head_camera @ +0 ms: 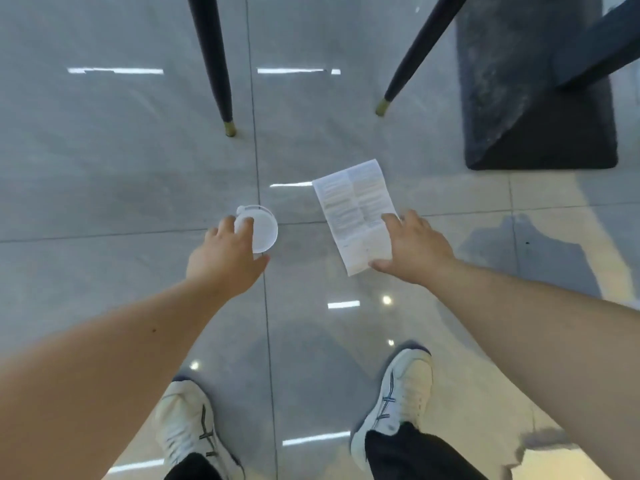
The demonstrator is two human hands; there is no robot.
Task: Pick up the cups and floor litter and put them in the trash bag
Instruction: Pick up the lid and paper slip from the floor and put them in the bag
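A white round plastic cup lid (265,230) lies on the glossy grey tiled floor at centre left. My left hand (225,254) is over its left side, fingers curled onto it. A printed, creased sheet of paper (353,209) lies flat on the floor to the right of the lid. My right hand (412,251) rests on the paper's lower right edge, fingers spread, thumb at its bottom corner. No trash bag or cup is in view.
Two black chair legs with brass tips (228,128) (381,107) stand just beyond the litter. A dark table base (540,133) sits at the upper right. My two white sneakers (187,431) (398,400) are below on the floor.
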